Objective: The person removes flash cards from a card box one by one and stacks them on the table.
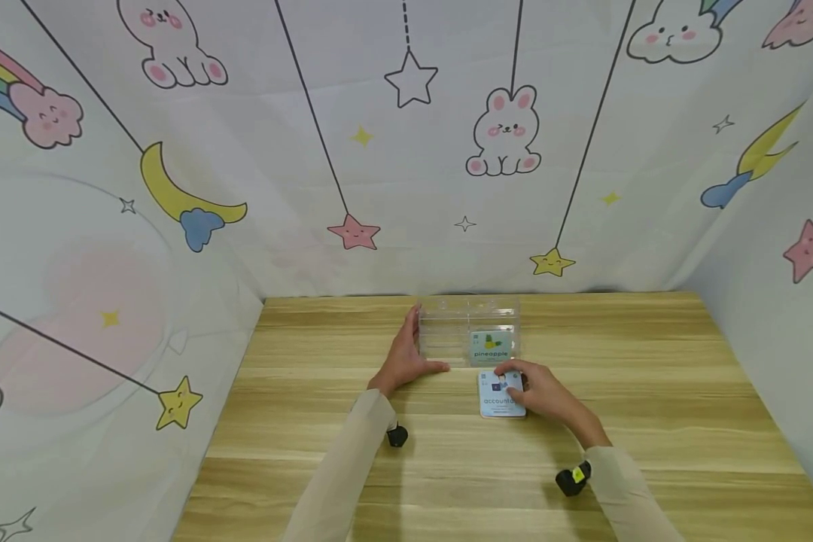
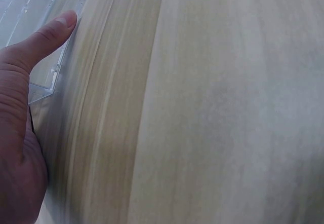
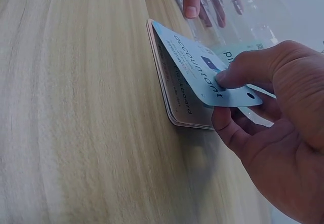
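Note:
A clear plastic box [image 1: 443,337] with compartments stands near the table's back edge. A green card marked "pineapple" [image 1: 491,352] lies in its front right compartment. My left hand [image 1: 405,360] touches the box's left side, fingers straight along it and thumb stretched by the front edge. In front of the box, my right hand [image 1: 544,390] pinches a light blue "accountant" card [image 3: 190,64] between thumb and fingers. That card is lifted at one side and tilted over a stack of cards [image 3: 174,95]; the card beneath reads "blackboard", partly hidden.
The wood-grain table [image 1: 298,444] extends to both sides and toward me. A white cloth [image 1: 420,173] printed with stars, rabbits and moons hangs behind the table and along its sides. Small black devices [image 1: 397,435] sit at both wrists.

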Tool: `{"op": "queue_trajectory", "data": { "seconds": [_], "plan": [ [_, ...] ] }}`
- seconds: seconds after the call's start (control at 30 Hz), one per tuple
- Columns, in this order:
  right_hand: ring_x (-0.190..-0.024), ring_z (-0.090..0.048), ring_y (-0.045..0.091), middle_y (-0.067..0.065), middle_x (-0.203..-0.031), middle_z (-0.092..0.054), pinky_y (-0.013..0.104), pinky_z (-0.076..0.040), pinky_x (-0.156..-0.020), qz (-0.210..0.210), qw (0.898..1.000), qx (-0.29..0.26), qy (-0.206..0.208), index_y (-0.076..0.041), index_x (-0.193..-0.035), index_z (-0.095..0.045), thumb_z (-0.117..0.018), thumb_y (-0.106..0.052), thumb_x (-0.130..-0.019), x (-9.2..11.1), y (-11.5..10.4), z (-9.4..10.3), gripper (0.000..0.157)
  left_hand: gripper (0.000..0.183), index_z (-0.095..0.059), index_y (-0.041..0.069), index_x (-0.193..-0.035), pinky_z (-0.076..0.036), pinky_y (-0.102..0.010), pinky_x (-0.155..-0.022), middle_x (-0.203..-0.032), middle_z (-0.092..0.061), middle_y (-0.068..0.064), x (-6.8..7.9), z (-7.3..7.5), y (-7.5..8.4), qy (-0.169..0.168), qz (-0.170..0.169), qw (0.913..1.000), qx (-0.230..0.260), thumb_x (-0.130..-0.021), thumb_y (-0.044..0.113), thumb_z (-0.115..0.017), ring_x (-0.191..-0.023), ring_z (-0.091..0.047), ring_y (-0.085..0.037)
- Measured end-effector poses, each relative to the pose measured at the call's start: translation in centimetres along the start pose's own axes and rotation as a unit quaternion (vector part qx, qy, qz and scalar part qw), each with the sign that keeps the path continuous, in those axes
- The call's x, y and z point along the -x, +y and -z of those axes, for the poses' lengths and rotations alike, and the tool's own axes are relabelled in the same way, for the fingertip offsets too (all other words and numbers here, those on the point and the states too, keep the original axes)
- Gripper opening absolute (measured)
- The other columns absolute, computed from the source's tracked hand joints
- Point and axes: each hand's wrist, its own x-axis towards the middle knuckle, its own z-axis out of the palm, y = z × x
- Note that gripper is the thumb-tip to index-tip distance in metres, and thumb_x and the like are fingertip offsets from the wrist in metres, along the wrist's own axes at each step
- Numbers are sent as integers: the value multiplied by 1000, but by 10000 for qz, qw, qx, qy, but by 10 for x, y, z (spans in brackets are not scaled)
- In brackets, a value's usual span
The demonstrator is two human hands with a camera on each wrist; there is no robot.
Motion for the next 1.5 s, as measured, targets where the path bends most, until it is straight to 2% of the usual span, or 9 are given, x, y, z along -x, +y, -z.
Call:
{"op": "queue_trajectory", "data": {
  "seconds": [0.3, 0.67, 1.03, 1.2, 1.5],
  "plan": [
    [-110, -61, 29, 15, -124, -66, 50, -53, -94, 349, 9979, 517, 145, -3, -120, -68, -78, 1, -89, 2, 0, -5, 33, 143, -4, 19, -168, -30, -32, -122, -172, -17, -7, 1, 0, 1, -23, 45, 10000, -16, -65, 30, -102, -154, -27, -20],
    [-110, -58, 31, 11, -124, -67, 55, -46, -97, 453, 9941, 955, 246, -7, -119, -69, -82, -6, -88, 4, 4, -9, 33, 143, -4, 20, -168, -29, -30, -122, -172, -17, -4, 2, 0, 0, -20, 48, 10000, -31, -65, 32, -102, -155, -25, -18],
    [-107, -57, 29, 11, -123, -68, 50, -45, -94, 556, 9913, 1151, 304, -5, -119, -71, -83, -7, -87, 6, 7, -11, 34, 142, -3, 25, -167, -28, -26, -121, -172, -17, -3, 3, 1, 2, -39, 101, 9999, -57, -66, 32, -102, -154, -26, -16],
    [-108, -57, 30, 13, -128, -68, 46, -44, -91, 624, 9906, 1184, 285, -5, -120, -72, -84, -8, -87, 7, 8, -12, 35, 142, -3, 25, -167, -29, -29, -122, -172, -18, -5, 4, 1, 3, -41, 86, 9999, -31, -66, 30, -102, -154, -27, -18],
    [-113, -61, 32, 12, -126, -70, 48, -43, -92, 798, 9886, 1225, 354, -4, -119, -73, -85, -8, -86, 7, 11, -12, 36, 142, -2, 26, -167, -29, -29, -122, -172, -17, -4, 4, 1, 5, -51, 150, 9999, -33, -66, 29, -102, -154, -27, -18]
  ]
}}
